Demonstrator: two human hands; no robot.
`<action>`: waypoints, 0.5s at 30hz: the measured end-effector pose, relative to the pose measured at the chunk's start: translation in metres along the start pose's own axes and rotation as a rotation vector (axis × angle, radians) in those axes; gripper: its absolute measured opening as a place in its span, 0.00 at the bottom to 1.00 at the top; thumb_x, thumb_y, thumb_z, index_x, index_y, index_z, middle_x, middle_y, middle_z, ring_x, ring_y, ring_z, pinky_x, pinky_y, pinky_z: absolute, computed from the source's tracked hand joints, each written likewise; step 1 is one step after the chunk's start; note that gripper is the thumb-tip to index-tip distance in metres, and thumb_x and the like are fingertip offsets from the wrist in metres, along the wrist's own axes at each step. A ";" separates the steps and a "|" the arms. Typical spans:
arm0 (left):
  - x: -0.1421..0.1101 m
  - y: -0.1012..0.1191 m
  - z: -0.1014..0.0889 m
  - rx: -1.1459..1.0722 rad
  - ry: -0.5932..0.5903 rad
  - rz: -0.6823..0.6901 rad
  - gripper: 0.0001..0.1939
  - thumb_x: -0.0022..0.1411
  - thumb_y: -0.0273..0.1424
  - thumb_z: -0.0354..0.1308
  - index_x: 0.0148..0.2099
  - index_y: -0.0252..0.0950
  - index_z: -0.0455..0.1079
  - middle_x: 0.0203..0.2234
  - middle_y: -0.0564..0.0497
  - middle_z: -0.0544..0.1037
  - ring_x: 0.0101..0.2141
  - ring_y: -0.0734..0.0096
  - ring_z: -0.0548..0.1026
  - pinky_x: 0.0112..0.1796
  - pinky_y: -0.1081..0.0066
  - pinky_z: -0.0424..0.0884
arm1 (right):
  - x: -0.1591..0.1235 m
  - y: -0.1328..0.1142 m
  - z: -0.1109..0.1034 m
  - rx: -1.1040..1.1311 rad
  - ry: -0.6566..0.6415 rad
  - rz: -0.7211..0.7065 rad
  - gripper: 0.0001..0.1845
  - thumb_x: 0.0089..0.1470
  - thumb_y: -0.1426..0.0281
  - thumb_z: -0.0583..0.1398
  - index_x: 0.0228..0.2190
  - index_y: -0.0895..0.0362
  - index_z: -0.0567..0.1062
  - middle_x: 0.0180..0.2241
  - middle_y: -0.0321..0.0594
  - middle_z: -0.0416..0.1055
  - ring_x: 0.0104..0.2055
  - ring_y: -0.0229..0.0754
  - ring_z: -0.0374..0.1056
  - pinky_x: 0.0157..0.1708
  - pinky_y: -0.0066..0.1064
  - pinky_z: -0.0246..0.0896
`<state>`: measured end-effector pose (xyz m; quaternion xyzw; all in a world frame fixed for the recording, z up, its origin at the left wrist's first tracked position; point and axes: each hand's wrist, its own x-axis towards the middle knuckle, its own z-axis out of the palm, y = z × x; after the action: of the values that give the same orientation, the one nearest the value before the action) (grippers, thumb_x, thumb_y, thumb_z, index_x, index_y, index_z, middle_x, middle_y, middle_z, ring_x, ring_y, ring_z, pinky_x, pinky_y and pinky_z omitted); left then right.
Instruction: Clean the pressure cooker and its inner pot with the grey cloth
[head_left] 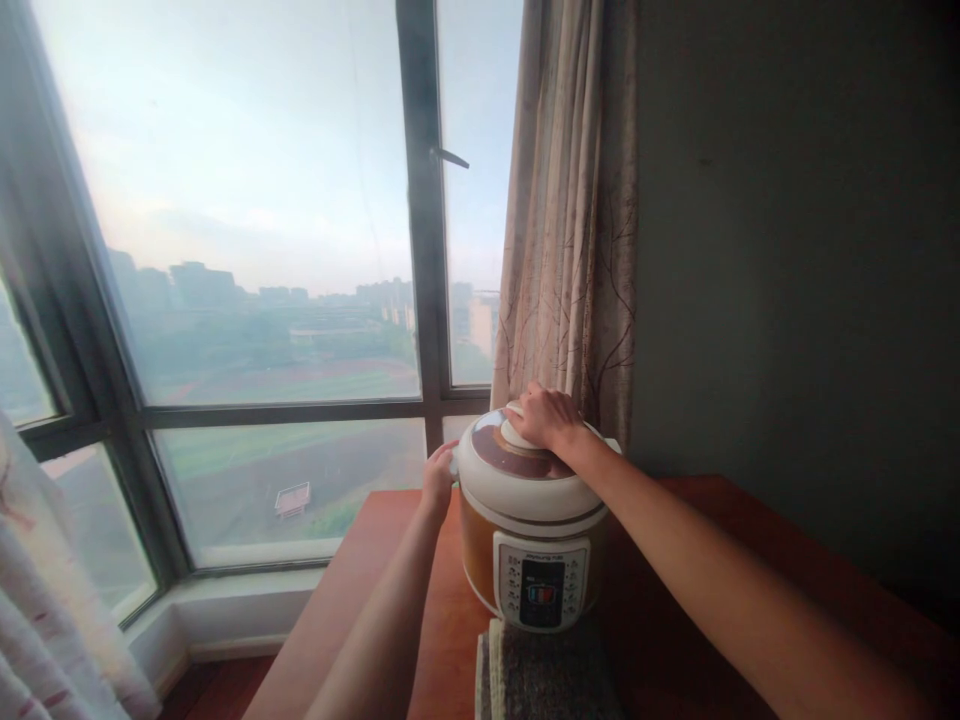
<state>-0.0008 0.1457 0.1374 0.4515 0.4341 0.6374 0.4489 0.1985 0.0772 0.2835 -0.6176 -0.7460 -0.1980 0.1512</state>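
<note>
An electric pressure cooker (477, 550) with a brown body and a white lid (517, 492) stands upright on the wooden table. Its control panel (542, 585) faces me. My left hand (439, 478) is closed round the side handle at the cooker's left. On top, the fingers of my right hand (549, 415) wrap round the knob of the lid, partly covering it. The lid sits on the body. A folded grey towel (551, 675) lies directly in front of the cooker.
The reddish wooden table (360, 600) reaches toward a large window with dark frames (424, 250). A patterned curtain (559, 220) hangs behind the cooker, beside a dark wall (787, 250). Another light curtain (60, 590) is at the lower left, near a white sill (232, 600).
</note>
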 end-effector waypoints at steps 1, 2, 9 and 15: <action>0.000 0.000 0.000 -0.005 0.000 -0.002 0.24 0.44 0.36 0.55 0.42 0.30 0.78 0.19 0.53 0.72 0.19 0.74 0.63 0.20 0.74 0.57 | 0.000 0.000 0.001 0.002 0.000 -0.001 0.33 0.65 0.51 0.46 0.46 0.61 0.80 0.49 0.55 0.73 0.47 0.55 0.74 0.45 0.41 0.66; 0.000 0.000 0.000 -0.010 0.002 -0.004 0.24 0.44 0.35 0.55 0.42 0.30 0.78 0.19 0.54 0.72 0.18 0.74 0.63 0.20 0.74 0.57 | 0.000 0.000 0.002 0.004 0.003 -0.002 0.33 0.65 0.51 0.46 0.45 0.61 0.80 0.49 0.55 0.73 0.47 0.55 0.74 0.44 0.41 0.67; 0.000 0.000 -0.001 -0.032 0.025 -0.017 0.24 0.44 0.36 0.56 0.42 0.30 0.78 0.19 0.54 0.72 0.18 0.74 0.64 0.20 0.74 0.57 | 0.001 0.001 0.007 0.037 0.025 0.021 0.32 0.64 0.51 0.47 0.44 0.61 0.81 0.47 0.55 0.74 0.46 0.54 0.74 0.44 0.40 0.66; 0.002 0.000 0.000 -0.040 0.042 -0.035 0.23 0.43 0.36 0.56 0.41 0.31 0.78 0.19 0.53 0.73 0.18 0.74 0.64 0.20 0.74 0.57 | 0.003 0.001 0.013 0.080 0.044 0.095 0.28 0.62 0.53 0.51 0.43 0.60 0.82 0.47 0.54 0.74 0.46 0.54 0.74 0.44 0.39 0.65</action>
<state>-0.0014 0.1480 0.1379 0.4213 0.4385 0.6472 0.4597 0.1991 0.0863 0.2733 -0.6412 -0.7197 -0.1740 0.2015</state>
